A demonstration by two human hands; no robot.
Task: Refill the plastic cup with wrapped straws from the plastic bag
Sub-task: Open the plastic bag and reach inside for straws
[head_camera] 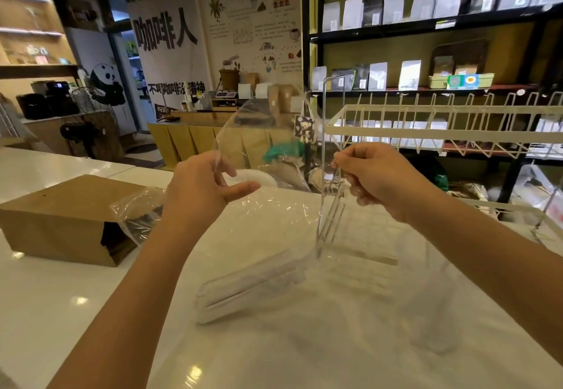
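Gripping opposite edges of the clear plastic bag (274, 157), both hands held its mouth apart above the white counter (61, 312). The left hand (201, 187) pinched the film between thumb and curled fingers, forefinger loose; the right hand (377, 175) was closed on the other edge. The wrapped straws (249, 288) lay low in the bag — near the counter's middle. A brown cardboard box (67, 218) sat toward the left edge, a wire rack (441, 132) at the right.
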